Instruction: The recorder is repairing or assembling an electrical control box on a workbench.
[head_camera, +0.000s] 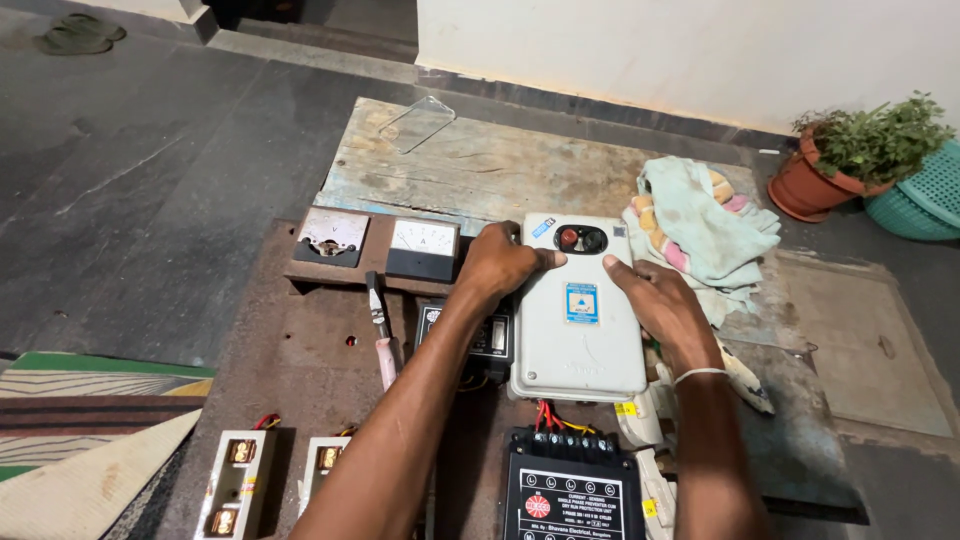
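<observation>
I see my left hand (503, 262) wrapped over the upper left corner of a pale grey switch box (580, 310), fingers curled onto its top face and gripping the edge. My right hand (655, 300) lies flat against the box's right side, fingers spread and open, pressing rather than clasping (the thumb side is hard to make out from here). The box lies face up on a rusty brown board (300, 350), with a red button and a black button in a dark oval near its top and a small blue label at its middle. Red and yellow wires (552, 418) come out below its lower edge and run to a black terminal unit (570, 485), whose bottom is cut off by the frame.

Left of the box, two square panel meters (380, 243) stand side by side on a raised strip. A screwdriver with a pink handle (383, 340) lies between them and my left forearm. A small black device (490, 335) is mostly hidden under that forearm. Two white holders with brass parts (270, 480) sit at the lower left, partly cut off.

Behind, a worn wooden board (480, 165) carries a clear plastic sheet (418, 122). A bundle of pale cloths (700, 230) lies to the right, and beyond it a potted plant (850, 155) beside a teal basket (930, 205).
</observation>
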